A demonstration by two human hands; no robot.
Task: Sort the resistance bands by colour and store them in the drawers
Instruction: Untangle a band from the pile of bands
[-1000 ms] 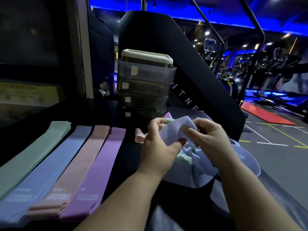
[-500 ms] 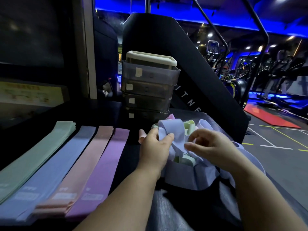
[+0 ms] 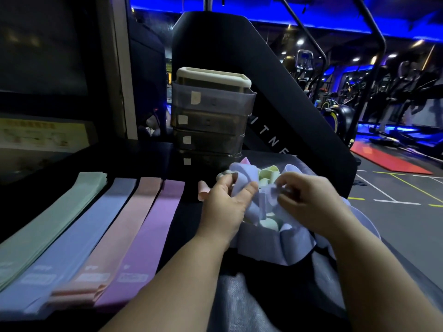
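Note:
A tangled heap of resistance bands point(image 3: 266, 178) in blue, green and pink lies on the dark surface in front of the stacked drawer unit point(image 3: 211, 121). My left hand point(image 3: 225, 207) grips a fold of a blue band point(image 3: 247, 185) between thumb and fingers. My right hand point(image 3: 304, 202) pinches another part of the blue band at the heap's middle. To the left lie four flat sorted piles side by side: green point(image 3: 55, 224), blue point(image 3: 79, 236), pink point(image 3: 119, 236) and purple point(image 3: 148, 238).
A tall black machine housing point(image 3: 275, 97) rises right behind the drawers. A loose pink band end point(image 3: 202, 192) pokes out left of my left hand. Gym floor with line markings point(image 3: 395, 200) drops away to the right of the surface's edge.
The blue band that both hands held raised has come down onto the heap. My right hand let go, then took a new pinch lower in the tangle.

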